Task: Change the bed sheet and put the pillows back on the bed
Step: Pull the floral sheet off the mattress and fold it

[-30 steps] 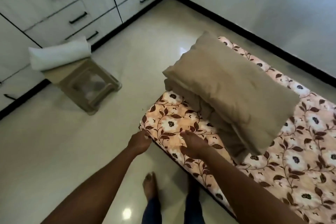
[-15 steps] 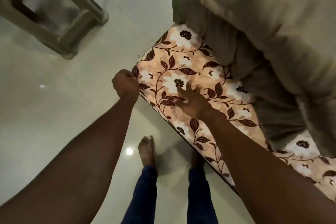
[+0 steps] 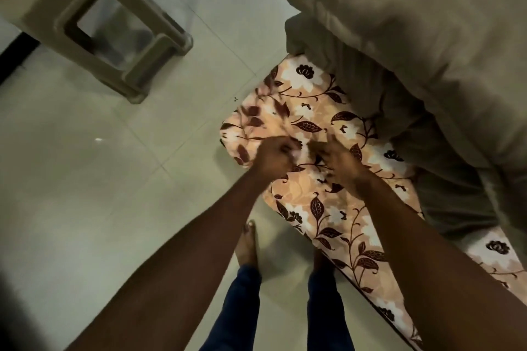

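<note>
So the floor (image 3: pixel 85 208) is pale glossy tile, and the bed (image 3: pixel 368 295) is a low one sitting right down on it. A peach sheet (image 3: pixel 328 208) with dark leaves and white flowers covers the bed, and it's all bunched up at the near corner. Up at the top end, a rumpled tan bundle (image 3: pixel 356 80) lies on the sheet with a plump tan pillow (image 3: pixel 413 23) on top of it. A beige plastic stool (image 3: pixel 114 37) stands on the tiles near that corner. A bare foot (image 3: pixel 249 245) is planted on the floor just beside the bed's edge.
</note>
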Demonstrator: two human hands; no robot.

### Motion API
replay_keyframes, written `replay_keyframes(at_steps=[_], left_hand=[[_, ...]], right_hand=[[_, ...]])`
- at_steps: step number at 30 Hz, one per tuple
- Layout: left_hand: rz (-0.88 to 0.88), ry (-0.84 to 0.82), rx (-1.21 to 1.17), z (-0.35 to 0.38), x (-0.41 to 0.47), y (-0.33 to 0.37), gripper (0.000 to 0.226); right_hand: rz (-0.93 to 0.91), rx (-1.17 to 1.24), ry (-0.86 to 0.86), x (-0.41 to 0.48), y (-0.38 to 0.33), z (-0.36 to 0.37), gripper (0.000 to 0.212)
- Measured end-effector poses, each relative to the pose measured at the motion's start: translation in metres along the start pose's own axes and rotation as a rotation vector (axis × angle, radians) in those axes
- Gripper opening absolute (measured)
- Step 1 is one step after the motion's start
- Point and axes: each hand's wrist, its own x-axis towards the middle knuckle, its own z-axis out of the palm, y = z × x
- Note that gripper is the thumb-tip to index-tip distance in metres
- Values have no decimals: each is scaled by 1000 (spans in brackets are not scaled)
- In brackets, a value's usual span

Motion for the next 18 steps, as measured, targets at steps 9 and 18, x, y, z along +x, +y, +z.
replay_keyframes(at_steps=[9,18], left_hand=[[-338,753,226,-47,12,-32,56],[-222,776,453,-45,37,-34,20]], right_hand=[[-3,58,120,-12,-1,15,82],[-55,134,101,-19,9,2,79]])
